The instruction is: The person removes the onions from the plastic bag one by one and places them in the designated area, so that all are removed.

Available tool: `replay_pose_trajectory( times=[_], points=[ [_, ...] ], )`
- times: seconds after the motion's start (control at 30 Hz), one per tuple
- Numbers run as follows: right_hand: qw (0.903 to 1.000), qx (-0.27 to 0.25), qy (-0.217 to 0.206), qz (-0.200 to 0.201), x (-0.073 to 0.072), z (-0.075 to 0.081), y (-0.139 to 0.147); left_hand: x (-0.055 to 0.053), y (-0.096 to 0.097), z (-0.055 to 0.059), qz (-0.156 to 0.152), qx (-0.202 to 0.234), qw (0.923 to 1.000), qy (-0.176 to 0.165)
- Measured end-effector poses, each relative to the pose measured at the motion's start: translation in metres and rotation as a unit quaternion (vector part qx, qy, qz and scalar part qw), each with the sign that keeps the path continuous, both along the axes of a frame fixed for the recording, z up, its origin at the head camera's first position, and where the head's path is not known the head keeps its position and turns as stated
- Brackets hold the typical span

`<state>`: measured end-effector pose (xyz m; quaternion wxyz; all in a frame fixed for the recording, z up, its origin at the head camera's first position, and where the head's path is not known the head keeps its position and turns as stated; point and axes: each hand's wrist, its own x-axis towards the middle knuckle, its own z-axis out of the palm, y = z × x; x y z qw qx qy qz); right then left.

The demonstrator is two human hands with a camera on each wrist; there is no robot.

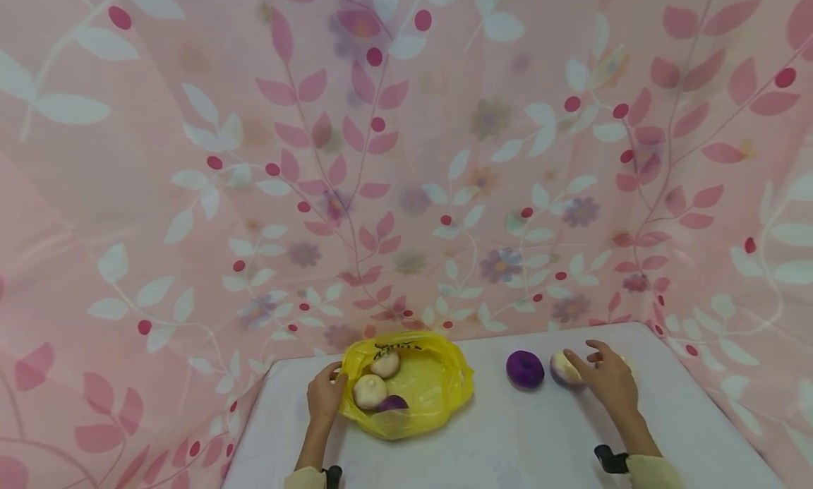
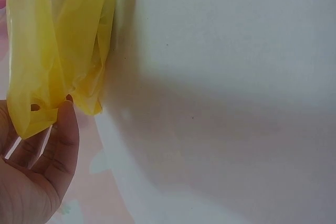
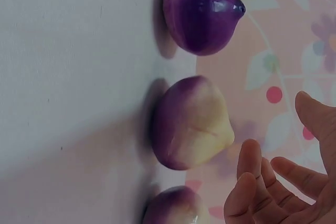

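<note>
My left hand grips the left edge of a yellow plastic bag, whose mouth gapes toward me. In the left wrist view, its fingers are at the bag's crumpled edge. Inside lie two whitish turnips and a purple bulb, partly covered by the bag. Fingers spread, my right hand hovers over a purple-and-white turnip, holding nothing. Left of that turnip sits a purple onion. Another purple-and-white turnip is mostly behind the hand in the head view.
A white cloth covers the table. Behind it hangs a pink curtain with leaves and flowers, right along the table's back edge. Black straps sit at both wrists.
</note>
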<state>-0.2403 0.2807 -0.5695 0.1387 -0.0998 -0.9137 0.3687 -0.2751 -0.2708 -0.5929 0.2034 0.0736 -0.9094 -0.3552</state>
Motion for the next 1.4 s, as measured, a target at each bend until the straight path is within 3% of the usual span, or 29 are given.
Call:
replay_pose_trajectory(
  times=[0.77,1.03,1.4],
  points=[
    [0.9995,-0.004,0.002,0.031,-0.003,0.004,-0.043,-0.001,0.000,-0.004,0.002,0.008,1.0000,-0.003],
    [0.9975,-0.009,0.035,0.061,-0.006,-0.001,-0.059,-0.001,-0.001,-0.004,0.003,0.003,1.0000,0.002],
    [0.9951,-0.026,0.051,0.081,-0.003,-0.004,-0.090,0.001,-0.001,-0.002,0.006,0.005,1.0000,0.001]
  ],
)
